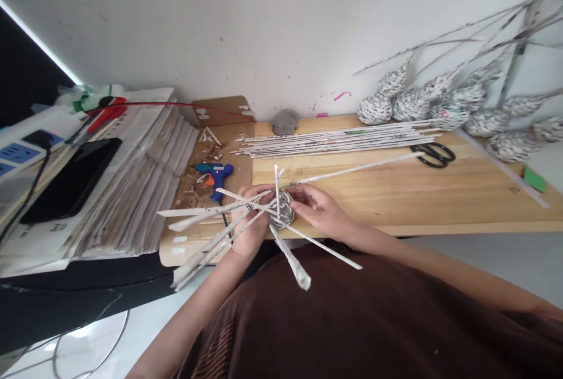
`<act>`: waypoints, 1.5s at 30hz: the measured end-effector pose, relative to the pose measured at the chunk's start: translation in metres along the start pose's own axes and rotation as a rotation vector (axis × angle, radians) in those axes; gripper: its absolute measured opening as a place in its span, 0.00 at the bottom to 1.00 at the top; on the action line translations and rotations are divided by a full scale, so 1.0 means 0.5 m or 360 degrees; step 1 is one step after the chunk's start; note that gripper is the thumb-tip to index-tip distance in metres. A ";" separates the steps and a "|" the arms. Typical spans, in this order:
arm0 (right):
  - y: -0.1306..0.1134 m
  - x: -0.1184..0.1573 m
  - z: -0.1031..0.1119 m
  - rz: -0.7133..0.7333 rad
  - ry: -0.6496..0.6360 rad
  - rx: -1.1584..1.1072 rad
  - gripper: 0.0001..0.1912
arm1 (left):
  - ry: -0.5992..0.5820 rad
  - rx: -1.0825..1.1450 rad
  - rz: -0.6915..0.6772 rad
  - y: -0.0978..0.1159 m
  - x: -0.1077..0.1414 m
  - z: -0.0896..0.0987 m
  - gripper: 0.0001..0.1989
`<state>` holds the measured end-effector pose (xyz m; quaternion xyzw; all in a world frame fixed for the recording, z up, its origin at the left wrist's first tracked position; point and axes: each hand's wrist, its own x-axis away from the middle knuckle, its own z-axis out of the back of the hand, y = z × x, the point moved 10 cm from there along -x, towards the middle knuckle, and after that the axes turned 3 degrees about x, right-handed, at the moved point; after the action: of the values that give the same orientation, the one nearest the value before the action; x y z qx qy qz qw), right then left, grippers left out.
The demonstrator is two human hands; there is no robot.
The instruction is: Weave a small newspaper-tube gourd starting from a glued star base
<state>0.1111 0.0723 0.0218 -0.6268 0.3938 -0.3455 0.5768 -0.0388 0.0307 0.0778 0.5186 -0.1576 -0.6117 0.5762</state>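
A small round woven paper piece with rolled paper sticks spreading from it is held near the table's front edge. My left hand is closed round its left side, partly hidden behind the sticks. On the right side, my right hand pinches the rim with thumb and fingers. One long thin stick runs from the piece up to the right, toward black scissors. A thicker roll points down toward my body.
Behind lies a bundle of paper sticks, with a grey lump near the wall. A blue glue gun rests on cardboard at left, beside stacked paper and a black phone. Woven gourd shapes stand back right.
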 end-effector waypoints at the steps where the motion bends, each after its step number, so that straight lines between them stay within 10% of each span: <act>1: -0.004 0.002 -0.009 0.0020 -0.0053 0.0040 0.17 | -0.0008 -0.0011 -0.0004 0.003 -0.001 0.001 0.06; 30: 0.009 0.009 -0.014 0.0151 -0.0042 0.0273 0.18 | -0.0043 0.0165 -0.0047 -0.014 -0.002 -0.003 0.02; 36: -0.067 0.014 -0.005 0.0385 0.0014 0.0942 0.13 | -0.0060 0.0069 0.0084 -0.039 0.000 -0.006 0.03; 45: -0.119 -0.035 -0.072 0.0414 -0.0457 0.1202 0.09 | -0.0167 -0.0143 0.0092 -0.034 -0.008 -0.019 0.01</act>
<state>0.0771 0.0733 0.0847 -0.3582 0.2310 -0.2989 0.8538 -0.0409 0.0432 0.0623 0.4547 -0.1749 -0.6277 0.6071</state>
